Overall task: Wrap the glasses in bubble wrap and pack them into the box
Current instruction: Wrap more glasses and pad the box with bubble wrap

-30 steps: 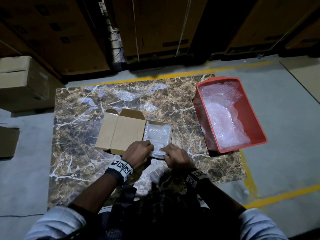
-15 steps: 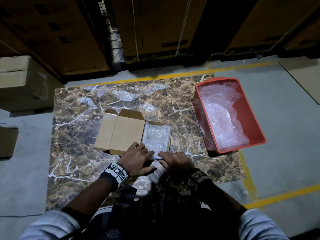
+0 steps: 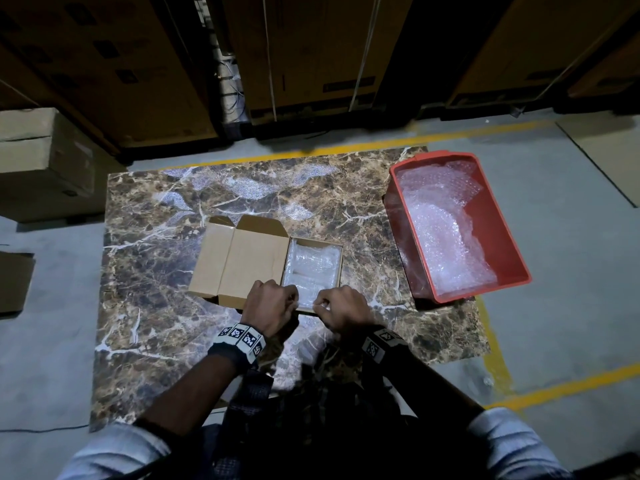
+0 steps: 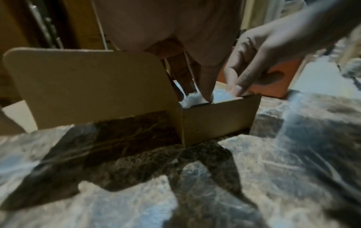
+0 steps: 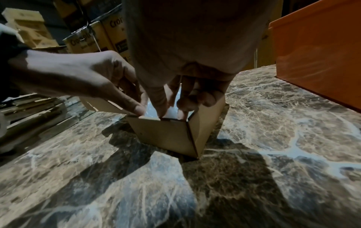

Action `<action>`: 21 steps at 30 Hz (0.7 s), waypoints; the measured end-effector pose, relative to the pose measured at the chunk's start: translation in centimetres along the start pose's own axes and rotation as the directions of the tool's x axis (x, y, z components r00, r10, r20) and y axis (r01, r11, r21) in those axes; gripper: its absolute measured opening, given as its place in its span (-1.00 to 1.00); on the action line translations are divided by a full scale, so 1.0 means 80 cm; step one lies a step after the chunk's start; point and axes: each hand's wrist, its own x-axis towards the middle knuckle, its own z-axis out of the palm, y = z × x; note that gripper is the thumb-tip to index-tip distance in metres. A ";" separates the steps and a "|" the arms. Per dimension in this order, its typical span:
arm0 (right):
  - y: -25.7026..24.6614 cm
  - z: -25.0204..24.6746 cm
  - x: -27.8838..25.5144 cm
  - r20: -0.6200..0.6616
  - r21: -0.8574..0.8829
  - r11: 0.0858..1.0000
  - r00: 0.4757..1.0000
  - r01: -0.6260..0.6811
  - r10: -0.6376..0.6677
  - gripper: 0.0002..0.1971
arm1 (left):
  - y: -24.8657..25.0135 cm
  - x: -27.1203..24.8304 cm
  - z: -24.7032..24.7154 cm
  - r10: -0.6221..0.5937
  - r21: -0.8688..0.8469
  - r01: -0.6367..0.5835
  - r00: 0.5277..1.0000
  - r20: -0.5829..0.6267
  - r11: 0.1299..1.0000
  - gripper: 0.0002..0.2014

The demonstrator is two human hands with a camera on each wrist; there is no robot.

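Note:
A small cardboard box lies open on the marble table, its lid folded out to the left. Bubble-wrapped glasses fill its compartment. My left hand and right hand sit side by side at the box's near wall, fingers curled down inside. In the left wrist view the left fingers and thumb pinch a fold of the wrap. In the right wrist view my right hand's thumb and fingers pinch the white wrap at the near right corner.
A red plastic bin holding loose bubble wrap stands at the table's right edge. Large cardboard cartons line the floor on the left and at the back. Yellow lines mark the grey floor around the table.
One second ago both hands held the wrapped bundle over the box's near edge. The left hand then spread flat by the box. Now both hands are curled into its near end.

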 end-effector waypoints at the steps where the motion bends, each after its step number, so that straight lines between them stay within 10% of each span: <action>1: -0.002 0.000 0.002 0.009 0.006 1.000 1.000 -0.014 0.014 -0.79 | 0.000 0.000 0.001 0.014 0.055 -0.015 1.000 0.012 0.998 -0.92; 10: 0.002 0.010 -0.012 -0.009 -0.164 0.968 0.981 0.190 -0.194 -0.69 | -0.012 -0.026 0.019 0.290 0.267 -0.271 0.957 -0.031 0.925 -0.69; 21: 0.015 0.025 -0.027 -0.029 -0.350 0.891 0.947 0.289 -0.319 -0.80 | 0.007 -0.020 0.009 0.240 0.352 -0.267 0.963 0.119 0.897 -0.68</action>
